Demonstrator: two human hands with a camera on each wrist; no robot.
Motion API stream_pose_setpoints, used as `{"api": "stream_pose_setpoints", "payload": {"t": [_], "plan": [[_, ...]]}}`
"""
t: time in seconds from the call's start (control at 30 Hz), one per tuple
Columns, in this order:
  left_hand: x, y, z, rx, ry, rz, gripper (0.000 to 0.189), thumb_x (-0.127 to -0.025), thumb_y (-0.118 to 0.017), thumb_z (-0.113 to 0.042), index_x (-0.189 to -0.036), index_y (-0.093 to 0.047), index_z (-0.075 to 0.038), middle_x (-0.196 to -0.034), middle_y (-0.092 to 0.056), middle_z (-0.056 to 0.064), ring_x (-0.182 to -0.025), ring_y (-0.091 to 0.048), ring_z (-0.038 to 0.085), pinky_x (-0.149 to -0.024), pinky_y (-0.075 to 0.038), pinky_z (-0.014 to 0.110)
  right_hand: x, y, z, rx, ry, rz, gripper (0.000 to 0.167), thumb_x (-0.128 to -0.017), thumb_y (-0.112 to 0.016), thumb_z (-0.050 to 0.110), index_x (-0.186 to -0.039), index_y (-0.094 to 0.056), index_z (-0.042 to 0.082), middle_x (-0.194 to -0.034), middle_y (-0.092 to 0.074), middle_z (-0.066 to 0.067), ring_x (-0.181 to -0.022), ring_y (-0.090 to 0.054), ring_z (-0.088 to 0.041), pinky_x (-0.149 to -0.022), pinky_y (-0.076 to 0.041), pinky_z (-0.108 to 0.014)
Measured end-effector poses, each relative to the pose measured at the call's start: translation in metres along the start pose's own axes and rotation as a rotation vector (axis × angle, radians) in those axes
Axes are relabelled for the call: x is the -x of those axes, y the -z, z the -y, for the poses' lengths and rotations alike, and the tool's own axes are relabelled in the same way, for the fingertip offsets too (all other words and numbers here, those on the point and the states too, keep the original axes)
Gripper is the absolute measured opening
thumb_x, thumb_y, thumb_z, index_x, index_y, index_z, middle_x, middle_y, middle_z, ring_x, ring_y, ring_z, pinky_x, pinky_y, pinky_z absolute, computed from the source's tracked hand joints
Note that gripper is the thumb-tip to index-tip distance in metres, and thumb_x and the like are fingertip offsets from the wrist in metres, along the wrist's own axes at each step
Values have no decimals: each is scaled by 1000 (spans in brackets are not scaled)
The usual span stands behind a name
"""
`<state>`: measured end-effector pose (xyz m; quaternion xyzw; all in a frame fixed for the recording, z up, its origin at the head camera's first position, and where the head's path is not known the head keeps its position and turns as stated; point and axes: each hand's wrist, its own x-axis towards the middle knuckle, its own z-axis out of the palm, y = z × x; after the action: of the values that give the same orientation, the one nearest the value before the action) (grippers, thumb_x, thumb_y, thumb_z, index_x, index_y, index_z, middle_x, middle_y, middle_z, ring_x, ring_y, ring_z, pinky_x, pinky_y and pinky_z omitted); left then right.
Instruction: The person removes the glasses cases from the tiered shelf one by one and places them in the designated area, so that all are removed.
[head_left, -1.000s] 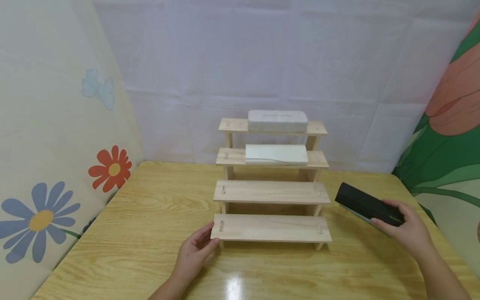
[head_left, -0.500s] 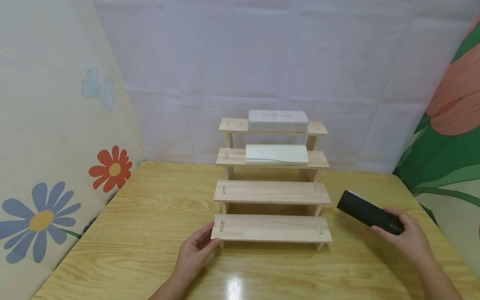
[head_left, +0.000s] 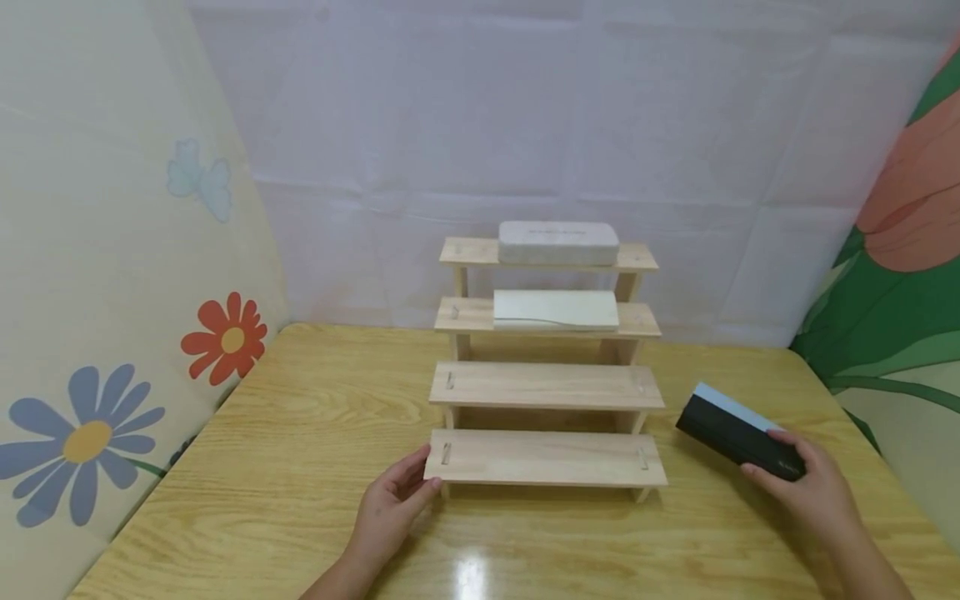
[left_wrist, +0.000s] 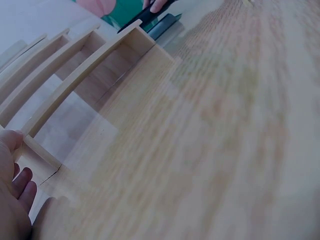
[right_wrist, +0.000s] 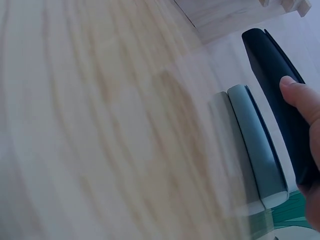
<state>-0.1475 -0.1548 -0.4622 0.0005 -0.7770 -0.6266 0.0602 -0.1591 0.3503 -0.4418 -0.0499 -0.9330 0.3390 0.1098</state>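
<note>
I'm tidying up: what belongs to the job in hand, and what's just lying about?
Likely the job's:
black glasses case, in right grip
four-tier wooden stand, touched by left grip
pale grey case, white case, on it
pale blue case, nearby

Seemingly background:
white backdrop
flower-printed panel

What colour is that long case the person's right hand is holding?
The case in the right hand is black; the head view shows it best.

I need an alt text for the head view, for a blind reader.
The right hand holds a black case, a light blue case behind it, beside a four-step wooden stand. The left hand holds its lowest step. A pale case lies on the top step, another pale case one step below.
</note>
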Motion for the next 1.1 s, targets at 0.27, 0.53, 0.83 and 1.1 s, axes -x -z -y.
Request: {"api": "stream_pose_setpoints", "payload": {"t": [0.27,0.53,0.83,1.1], "plan": [[1,0,0,1,-12,1,48,-88,-71,-6,-132,-56,6,-134,-59,23,-122,-59,31,-97,-54,27,1,-3,-4,1,-39,29,75,-86,-75,38,-140,-43,-4,-140,-37,-41,-124,-37,-54,-97,-34,-65],[0,1,3,36,1,7,48,-88,-72,-7,-132,-56,4,-134,-60,19,-119,-61,21,-94,-52,19,3,-8,-7,20,12,10,74,-84,-78,36,-136,-46,-7,-136,-43,-39,-122,-40,-54,-96,-35,-67],[-1,2,2,28,8,13,48,-88,-71,-8,-133,-56,3,-136,-59,20,-123,-59,31,-96,-53,22,3,-14,-10,84,100,-63,69,-78,-83,31,-128,-54,-7,-127,-51,-39,-115,-45,-53,-92,-37,-65],[-1,1,2,31,17,9,48,-88,-71,-6,-133,-55,4,-136,-58,20,-123,-58,30,-96,-53,23,4,-18,-10,112,120,-87,68,-77,-84,30,-127,-55,-7,-125,-52,-38,-114,-46,-52,-92,-37,-64]]}}
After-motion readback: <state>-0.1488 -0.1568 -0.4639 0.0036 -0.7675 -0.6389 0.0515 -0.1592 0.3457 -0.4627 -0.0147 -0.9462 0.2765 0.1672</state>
